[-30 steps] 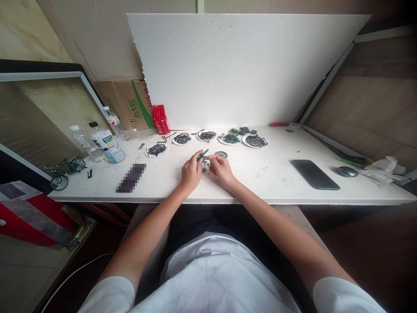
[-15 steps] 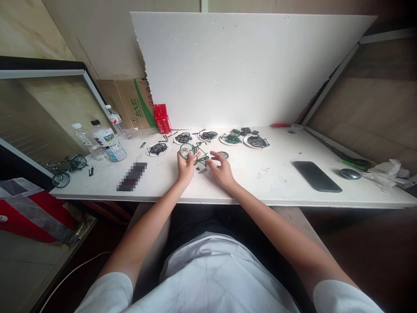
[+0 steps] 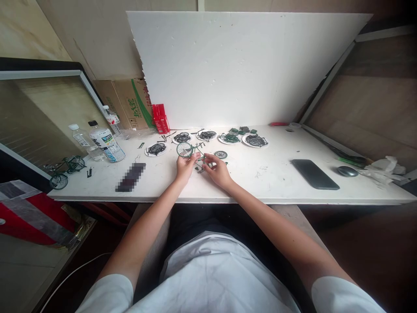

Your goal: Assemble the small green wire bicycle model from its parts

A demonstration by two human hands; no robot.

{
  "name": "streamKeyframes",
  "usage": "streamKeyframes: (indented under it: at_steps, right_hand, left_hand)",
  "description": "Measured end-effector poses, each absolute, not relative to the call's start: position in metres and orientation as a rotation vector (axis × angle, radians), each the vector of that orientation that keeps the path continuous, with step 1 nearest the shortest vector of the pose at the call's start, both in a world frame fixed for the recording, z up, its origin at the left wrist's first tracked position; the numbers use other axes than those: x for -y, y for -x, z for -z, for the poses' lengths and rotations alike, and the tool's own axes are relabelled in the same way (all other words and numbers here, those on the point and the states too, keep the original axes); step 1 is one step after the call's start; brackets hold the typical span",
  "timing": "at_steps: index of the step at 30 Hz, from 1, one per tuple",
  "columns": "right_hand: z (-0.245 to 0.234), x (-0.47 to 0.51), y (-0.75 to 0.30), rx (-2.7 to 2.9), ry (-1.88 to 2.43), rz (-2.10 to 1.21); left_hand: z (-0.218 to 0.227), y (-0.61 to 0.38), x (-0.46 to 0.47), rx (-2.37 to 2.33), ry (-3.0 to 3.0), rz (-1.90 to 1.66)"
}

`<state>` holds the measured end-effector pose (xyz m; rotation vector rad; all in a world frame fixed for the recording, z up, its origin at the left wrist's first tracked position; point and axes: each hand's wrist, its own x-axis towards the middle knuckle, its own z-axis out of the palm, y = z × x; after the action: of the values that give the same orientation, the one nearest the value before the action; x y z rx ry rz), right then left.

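A small green model bicycle frame [image 3: 195, 154] with one spoked wheel [image 3: 184, 149] is held above the white table [image 3: 267, 178]. My left hand [image 3: 184, 167] grips it just below that wheel. My right hand [image 3: 219, 170] is closed in a pinch on the frame's other end. A loose wheel [image 3: 220, 154] lies just behind my right hand. Along the back stand several white dishes of small dark and green parts [image 3: 256, 141].
A finished green model bicycle [image 3: 64, 170] stands at the table's left end, beside water bottles [image 3: 106, 141]. A red box [image 3: 160, 118] and a cardboard box [image 3: 130, 103] sit behind. A black phone [image 3: 314, 174], a mouse [image 3: 347, 171] and crumpled plastic lie on the right.
My left hand has raised the frame so that its wheel shows. My right hand opened half a second ago and has now closed on the frame again.
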<state>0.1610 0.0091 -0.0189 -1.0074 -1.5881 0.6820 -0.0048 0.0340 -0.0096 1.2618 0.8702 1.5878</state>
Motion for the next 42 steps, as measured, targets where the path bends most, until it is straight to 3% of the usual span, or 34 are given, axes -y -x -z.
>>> streamKeyframes:
  at_steps: [13, 19, 26, 42]
  right_hand:
    - [-0.01, -0.017, -0.204, 1.973, 1.05, -0.382]
    - [0.004, -0.015, -0.193, 2.311, 0.936, -0.115]
    - [0.012, -0.004, -0.178, 2.492, 0.877, -0.111]
    - [0.005, 0.0, -0.177, 2.099, 1.033, -0.137]
  left_hand:
    - [0.015, 0.01, -0.04, -0.939, -1.229, -1.625]
    - [0.018, 0.012, -0.04, -0.984, -1.296, -1.741]
    - [0.021, 0.012, -0.042, -1.049, -1.348, -1.766]
    - [0.028, 0.01, -0.04, -1.036, -1.568, -1.755]
